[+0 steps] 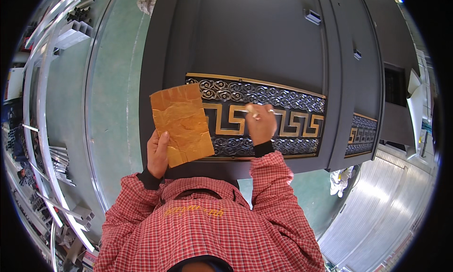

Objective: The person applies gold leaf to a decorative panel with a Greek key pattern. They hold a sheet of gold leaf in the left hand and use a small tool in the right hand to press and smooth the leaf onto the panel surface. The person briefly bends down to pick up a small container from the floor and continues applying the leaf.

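My left hand (158, 151) grips the lower left edge of a creased gold-brown sheet (181, 123), with the thumb on top. The sheet covers the left end of a decorative panel. My right hand (262, 124) is closed over the middle of that panel, its fingertips slightly blurred; what it pinches, I cannot make out. Beneath it runs a Greek key band (290, 123) with gold edges on black. Rows of dark curled relief (283, 98) lie above and below the band, framed by gold strips.
The panel is set in a large dark grey door (255, 31) lying flat, with a small metal fitting (312, 16). A similar panel (361, 135) lies to the right. Metal profiles fill a rack (42, 83) at far left. A ribbed translucent sheet (377, 196) lies at lower right.
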A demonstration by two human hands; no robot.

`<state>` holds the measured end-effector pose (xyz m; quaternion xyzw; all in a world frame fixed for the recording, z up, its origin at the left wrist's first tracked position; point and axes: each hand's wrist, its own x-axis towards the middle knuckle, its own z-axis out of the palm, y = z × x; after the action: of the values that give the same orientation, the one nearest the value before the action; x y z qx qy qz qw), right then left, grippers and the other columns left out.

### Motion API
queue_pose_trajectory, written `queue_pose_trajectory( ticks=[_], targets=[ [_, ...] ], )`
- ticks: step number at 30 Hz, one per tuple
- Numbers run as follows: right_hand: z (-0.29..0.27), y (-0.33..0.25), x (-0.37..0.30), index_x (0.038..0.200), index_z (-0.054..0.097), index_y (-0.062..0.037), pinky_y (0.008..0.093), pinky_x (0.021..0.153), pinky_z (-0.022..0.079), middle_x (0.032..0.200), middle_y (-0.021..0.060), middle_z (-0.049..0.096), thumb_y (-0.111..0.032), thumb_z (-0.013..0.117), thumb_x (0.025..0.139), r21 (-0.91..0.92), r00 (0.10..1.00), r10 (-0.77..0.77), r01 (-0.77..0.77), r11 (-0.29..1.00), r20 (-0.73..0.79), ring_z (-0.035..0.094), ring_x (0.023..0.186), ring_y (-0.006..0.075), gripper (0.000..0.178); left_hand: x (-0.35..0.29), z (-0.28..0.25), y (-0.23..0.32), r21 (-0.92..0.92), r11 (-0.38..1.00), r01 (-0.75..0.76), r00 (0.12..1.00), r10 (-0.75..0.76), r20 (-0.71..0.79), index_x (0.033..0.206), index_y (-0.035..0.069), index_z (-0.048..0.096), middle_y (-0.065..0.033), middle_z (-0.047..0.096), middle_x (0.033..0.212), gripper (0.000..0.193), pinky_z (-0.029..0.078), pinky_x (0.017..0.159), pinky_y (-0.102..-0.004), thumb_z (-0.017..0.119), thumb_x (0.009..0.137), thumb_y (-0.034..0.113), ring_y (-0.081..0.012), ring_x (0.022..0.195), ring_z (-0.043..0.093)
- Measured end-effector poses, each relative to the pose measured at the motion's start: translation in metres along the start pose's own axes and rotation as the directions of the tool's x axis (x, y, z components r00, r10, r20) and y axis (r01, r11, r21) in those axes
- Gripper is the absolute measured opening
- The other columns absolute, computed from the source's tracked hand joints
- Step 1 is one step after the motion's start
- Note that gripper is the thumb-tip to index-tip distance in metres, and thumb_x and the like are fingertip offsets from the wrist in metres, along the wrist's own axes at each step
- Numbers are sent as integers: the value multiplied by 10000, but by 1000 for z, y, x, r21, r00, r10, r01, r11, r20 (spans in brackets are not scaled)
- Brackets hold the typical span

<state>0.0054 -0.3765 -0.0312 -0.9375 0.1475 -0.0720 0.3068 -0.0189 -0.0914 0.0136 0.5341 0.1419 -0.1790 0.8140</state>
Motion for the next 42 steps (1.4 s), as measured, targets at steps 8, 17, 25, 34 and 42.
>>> queue_pose_trajectory(
  ticks=[8,17,25,34,42],
  targets=[
    [-13,21,6,860,672,-129,400,648,495,870,72,563,-153,652,740,-131,997,72,-74,989,-25,601,768,284,123,2,7,-1,11,1000,8,1000,-8,6,1254,-27,452,-80,580,1146,323,477,867,-270,402,998,163,-133,1006,576],
    [-47,-79,-16,914,687,-85,272,555,487,845,63,574,-4,685,674,357,989,-134,101,929,68,604,687,209,254,7,24,-10,33,999,22,997,-25,76,1258,-35,448,-78,582,1149,322,473,866,-262,382,1005,153,-118,1004,570],
    [-48,-82,-18,862,659,-81,297,535,479,831,60,571,-4,682,667,130,965,-259,251,959,44,591,642,202,211,5,33,-13,116,993,-20,992,6,123,1254,-34,449,-83,577,1160,317,472,873,-267,379,1003,148,-123,1013,570],
    [-9,-2,-2,873,655,-102,352,593,495,852,53,566,-88,691,706,39,998,-40,42,998,-57,605,714,251,171,8,20,-15,66,997,32,998,-35,52,1263,-35,436,-85,572,1164,330,479,875,-281,395,997,157,-136,1016,575],
    [-14,20,3,866,681,-161,378,605,490,846,49,567,-140,683,732,-66,992,76,-83,994,-97,603,736,257,136,6,18,-14,41,999,23,999,-24,30,1272,-28,438,-76,572,1170,327,463,891,-270,393,1000,147,-123,1029,561]
  ],
)
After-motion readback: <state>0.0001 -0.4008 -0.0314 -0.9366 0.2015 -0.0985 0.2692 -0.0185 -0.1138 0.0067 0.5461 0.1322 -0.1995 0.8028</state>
